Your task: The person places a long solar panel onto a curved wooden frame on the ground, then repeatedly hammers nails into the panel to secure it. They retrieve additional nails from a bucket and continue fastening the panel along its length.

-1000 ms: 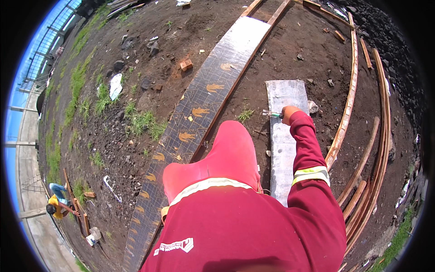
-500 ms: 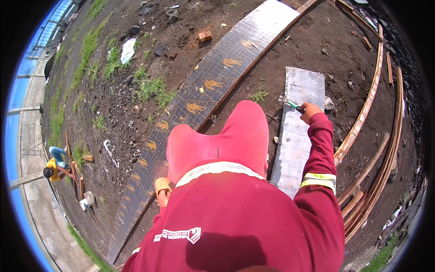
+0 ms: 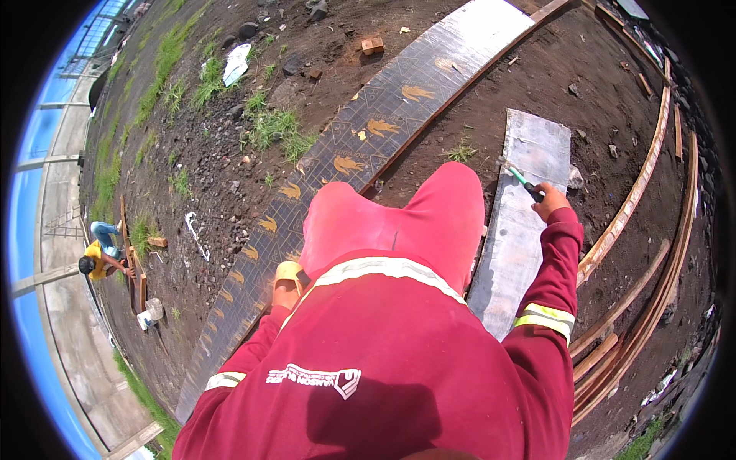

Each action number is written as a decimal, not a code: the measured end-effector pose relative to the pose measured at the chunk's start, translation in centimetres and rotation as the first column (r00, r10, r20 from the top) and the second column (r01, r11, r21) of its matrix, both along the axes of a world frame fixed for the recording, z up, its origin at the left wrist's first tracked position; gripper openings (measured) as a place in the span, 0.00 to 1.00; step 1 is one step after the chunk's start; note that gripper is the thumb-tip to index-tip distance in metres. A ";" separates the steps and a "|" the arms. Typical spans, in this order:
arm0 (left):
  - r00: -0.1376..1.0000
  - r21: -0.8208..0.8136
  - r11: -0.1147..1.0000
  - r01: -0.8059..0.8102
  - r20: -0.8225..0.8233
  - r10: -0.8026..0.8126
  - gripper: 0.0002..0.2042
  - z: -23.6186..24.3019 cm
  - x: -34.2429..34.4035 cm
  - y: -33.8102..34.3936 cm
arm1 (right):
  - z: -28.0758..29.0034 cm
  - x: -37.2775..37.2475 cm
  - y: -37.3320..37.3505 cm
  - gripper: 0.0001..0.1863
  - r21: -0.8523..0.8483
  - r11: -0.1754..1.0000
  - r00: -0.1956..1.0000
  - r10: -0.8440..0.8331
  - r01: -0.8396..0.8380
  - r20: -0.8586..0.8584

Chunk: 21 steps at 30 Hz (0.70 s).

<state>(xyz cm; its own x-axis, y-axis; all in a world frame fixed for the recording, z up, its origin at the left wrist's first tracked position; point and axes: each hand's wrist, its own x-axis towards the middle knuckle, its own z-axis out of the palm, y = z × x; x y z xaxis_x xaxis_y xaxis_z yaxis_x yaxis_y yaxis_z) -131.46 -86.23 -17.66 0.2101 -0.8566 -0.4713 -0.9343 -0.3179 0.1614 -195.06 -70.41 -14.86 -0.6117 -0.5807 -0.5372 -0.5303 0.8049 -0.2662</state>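
Observation:
My right hand (image 3: 550, 202) is closed round the black grip of a hammer (image 3: 529, 185) with a green shaft. Its small metal head lies over the left edge of a narrow, worn grey board (image 3: 521, 238) on the ground to my right. Beside my left hip, my left hand (image 3: 284, 293) is closed on a rounded yellow object (image 3: 289, 271) whose kind I cannot make out; my body hides part of it. Under and left of my legs runs a long dark panel (image 3: 307, 180) with gold printed figures and a grid of lines.
Long timber strips (image 3: 648, 322) lie along the right. A brick-coloured block (image 3: 372, 46), stones and grass tufts dot the soil beyond the panel. At far left, another person (image 3: 106, 249) in a yellow top crouches by wood pieces and a white bucket (image 3: 153, 310).
The whole view has shifted, so the ground appears further right. My right hand has come lower along the grey board, tilting the hammer's handle more steeply, while its head stays by the same edge.

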 end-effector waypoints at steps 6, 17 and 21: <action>0.995 0.100 0.990 -0.100 0.021 0.098 0.22 -0.5 2.2 0.6 | -0.8 0.3 0.7 0.23 0.013 0.999 0.998 -0.038 0.039 -0.044; 0.994 0.093 0.995 0.029 -0.106 -0.019 0.13 2.3 -0.6 2.5 | -7.0 2.4 5.4 0.17 -0.002 0.729 0.631 -0.591 0.684 0.503; 0.974 0.091 0.970 0.225 -0.032 -0.223 0.08 8.4 -3.5 2.2 | -9.7 3.5 5.6 0.13 -0.074 0.766 0.738 -0.582 0.639 0.342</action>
